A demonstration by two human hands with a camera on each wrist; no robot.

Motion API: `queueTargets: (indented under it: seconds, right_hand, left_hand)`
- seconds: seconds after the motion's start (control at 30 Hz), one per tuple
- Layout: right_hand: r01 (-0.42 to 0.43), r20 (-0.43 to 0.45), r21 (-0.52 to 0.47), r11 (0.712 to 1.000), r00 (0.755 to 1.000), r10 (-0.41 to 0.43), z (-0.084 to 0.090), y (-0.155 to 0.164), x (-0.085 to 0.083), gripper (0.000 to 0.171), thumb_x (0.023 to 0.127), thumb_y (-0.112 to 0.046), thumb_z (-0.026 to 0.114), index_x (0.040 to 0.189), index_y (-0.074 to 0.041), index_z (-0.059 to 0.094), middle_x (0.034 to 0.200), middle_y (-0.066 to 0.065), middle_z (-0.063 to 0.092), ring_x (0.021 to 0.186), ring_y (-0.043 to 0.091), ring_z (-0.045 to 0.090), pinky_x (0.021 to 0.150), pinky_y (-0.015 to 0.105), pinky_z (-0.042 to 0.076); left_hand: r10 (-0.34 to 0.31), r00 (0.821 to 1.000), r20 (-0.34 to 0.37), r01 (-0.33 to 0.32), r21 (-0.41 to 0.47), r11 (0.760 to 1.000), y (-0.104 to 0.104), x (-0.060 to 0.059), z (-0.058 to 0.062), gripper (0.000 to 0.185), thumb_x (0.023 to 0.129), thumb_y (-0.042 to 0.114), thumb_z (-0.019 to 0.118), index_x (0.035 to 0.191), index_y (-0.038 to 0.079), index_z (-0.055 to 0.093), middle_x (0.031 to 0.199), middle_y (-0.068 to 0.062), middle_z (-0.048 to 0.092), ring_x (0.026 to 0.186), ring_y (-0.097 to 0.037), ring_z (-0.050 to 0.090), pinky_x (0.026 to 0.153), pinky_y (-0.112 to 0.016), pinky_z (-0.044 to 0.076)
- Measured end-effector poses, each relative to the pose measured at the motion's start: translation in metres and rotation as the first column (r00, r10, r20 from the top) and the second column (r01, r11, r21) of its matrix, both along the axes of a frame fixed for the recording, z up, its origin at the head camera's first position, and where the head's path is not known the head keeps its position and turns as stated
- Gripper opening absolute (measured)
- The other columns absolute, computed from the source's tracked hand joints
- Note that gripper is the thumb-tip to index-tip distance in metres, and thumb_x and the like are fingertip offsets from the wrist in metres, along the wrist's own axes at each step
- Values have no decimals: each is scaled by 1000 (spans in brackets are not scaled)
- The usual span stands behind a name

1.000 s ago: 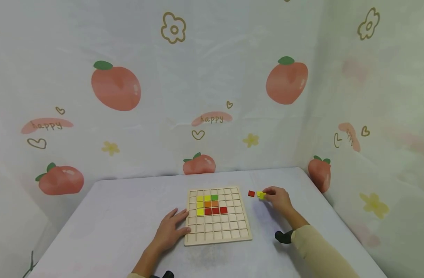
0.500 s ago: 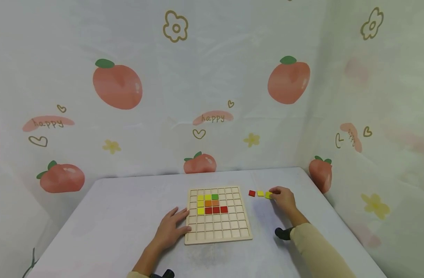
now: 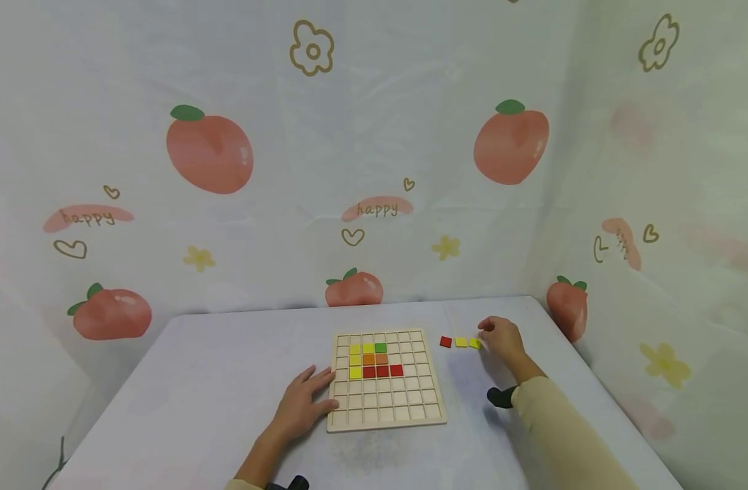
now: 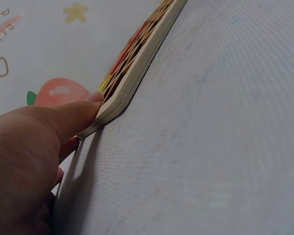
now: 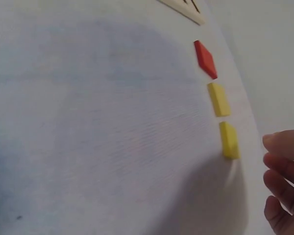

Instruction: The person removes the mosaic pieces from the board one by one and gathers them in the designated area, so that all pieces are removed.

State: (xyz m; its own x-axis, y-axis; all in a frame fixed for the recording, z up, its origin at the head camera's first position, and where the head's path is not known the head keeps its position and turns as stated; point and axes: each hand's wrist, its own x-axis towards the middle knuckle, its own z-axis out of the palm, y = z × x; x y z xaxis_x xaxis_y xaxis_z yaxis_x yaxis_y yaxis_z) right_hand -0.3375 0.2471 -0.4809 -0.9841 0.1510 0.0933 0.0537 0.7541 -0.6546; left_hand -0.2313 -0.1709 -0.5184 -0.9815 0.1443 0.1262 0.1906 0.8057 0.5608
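A square wooden grid board (image 3: 387, 401) lies on the table with several tiles in its cells: yellow, orange, red and one green tile (image 3: 381, 348). My left hand (image 3: 301, 405) rests at the board's left edge, and in the left wrist view its thumb (image 4: 85, 110) touches the rim. To the board's right a red tile (image 3: 446, 341), a yellow tile (image 3: 461, 342) and a second yellow tile (image 3: 474, 344) form a row. Just beyond the row's right end is my right hand (image 3: 503, 339). In the right wrist view its loosely bent fingers are apart from the nearest yellow tile (image 5: 229, 141), holding nothing.
The white-covered table (image 3: 190, 395) meets a patterned fabric backdrop (image 3: 269, 224) at the rear, and another panel stands along the right side. A black wrist strap piece (image 3: 501, 397) sticks out under my right forearm.
My right hand has slid a yellow tile rightward, apart from the other yellow one, then let go and lifted off. My left hand has stayed at the board's edge.
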Motion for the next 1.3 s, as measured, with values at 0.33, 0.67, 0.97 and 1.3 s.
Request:
queueTargets:
  seconds: [0.33,0.67,0.97,1.3]
  right_hand:
    - [-4,27,-47,999,1000,5,7,-18,-5,13,81,-10,59,92,-6,60,87,7,58,78,22,49,66,30,45]
    - [-39,-37,-113,993,999,35,-3,-47,-4,8,79,-12,61,86,-8,61,81,4,58,74,20,51,61,28,44]
    - [-95,-133,-225,970,989,66,-11,-71,3,9,78,-12,62,86,-8,62,79,3,59,67,16,54,53,25,45]
    - [-133,-202,-284,950,977,76,-15,-97,19,19,76,-12,65,94,-8,62,89,3,57,77,16,54,61,28,46]
  left_hand:
    - [10,1000,17,-10,1,1000,0,-1,-2,65,67,51,65,124,26,48,129,12,41,125,-25,22,95,-53,21]
    - [5,1000,9,-5,-3,1000,-1,-1,-1,65,67,51,64,124,25,48,129,11,42,125,-26,23,94,-54,21]
    - [6,1000,11,-6,-6,1000,0,-1,-2,65,67,52,64,124,25,48,129,11,41,125,-25,22,95,-54,21]
    - [3,1000,-9,-3,0,1000,0,-2,-4,65,66,52,65,123,25,49,128,12,42,125,-25,23,95,-53,21]
